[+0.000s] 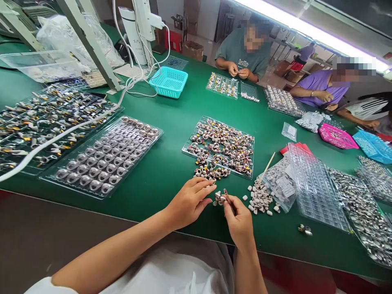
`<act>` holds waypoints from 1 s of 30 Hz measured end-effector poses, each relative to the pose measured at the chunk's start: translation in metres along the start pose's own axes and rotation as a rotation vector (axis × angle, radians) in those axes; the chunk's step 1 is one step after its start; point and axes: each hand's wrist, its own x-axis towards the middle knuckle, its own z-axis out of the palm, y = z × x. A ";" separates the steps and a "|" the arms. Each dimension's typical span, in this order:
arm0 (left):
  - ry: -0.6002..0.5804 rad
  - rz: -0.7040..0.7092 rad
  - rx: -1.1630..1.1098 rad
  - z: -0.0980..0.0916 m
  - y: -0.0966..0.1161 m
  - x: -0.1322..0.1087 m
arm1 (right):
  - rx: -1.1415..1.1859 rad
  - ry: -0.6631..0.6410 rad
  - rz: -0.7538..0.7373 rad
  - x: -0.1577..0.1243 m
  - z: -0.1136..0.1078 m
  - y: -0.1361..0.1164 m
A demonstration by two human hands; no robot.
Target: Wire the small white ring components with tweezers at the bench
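My left hand [190, 201] is over the green table, fingers stretched out and holding nothing visible. Its fingertips are beside a pile of small beige, earbud-like parts [211, 170] with red and yellow bits. Closed around a slim brown tool [226, 193] resembling tweezers, my right hand [239, 219] is a short way to the right. A few shiny beige pieces [218, 199] lie between the hands, at the right fingertips; whether they are gripped I cannot tell. Beyond the pile, a clear tray [187, 150] carries many similar parts.
Loose beige caps [260, 198] and a plastic bag of them [280, 179] are right of my hand, near clear trays [317, 188]. Filled trays [104, 159] stand left, beneath a white cable [73, 126]. A turquoise basket [170, 81] is behind; co-workers [241, 57] sit opposite.
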 end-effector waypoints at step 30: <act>-0.055 -0.280 -0.502 -0.016 0.036 -0.001 | 0.186 0.258 0.006 -0.036 0.009 -0.004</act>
